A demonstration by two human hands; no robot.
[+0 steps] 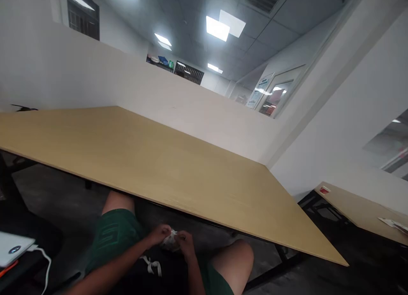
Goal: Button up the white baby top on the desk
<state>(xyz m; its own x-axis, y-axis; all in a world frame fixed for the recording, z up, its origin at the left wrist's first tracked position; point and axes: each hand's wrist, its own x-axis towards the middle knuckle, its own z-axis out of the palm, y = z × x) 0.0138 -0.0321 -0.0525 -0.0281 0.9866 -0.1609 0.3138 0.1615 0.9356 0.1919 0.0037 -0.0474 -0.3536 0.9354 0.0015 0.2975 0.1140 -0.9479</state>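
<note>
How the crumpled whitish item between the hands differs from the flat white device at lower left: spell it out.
The crumpled whitish item looks soft and uneven; the flat white device is smooth and slab-like. The item is held by the left hand and right hand; no hand touches the device. A white cable runs from the device; none shows on the item. Both are pale.

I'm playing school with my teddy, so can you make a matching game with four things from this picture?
Things:
1. bag
2. shorts
3. big tabletop
4. cable

Matches:
A. tan
B. plugged into a white device
C. between the left hand and right hand
D. dark green

Pairs: 1-C, 2-D, 3-A, 4-B
</note>
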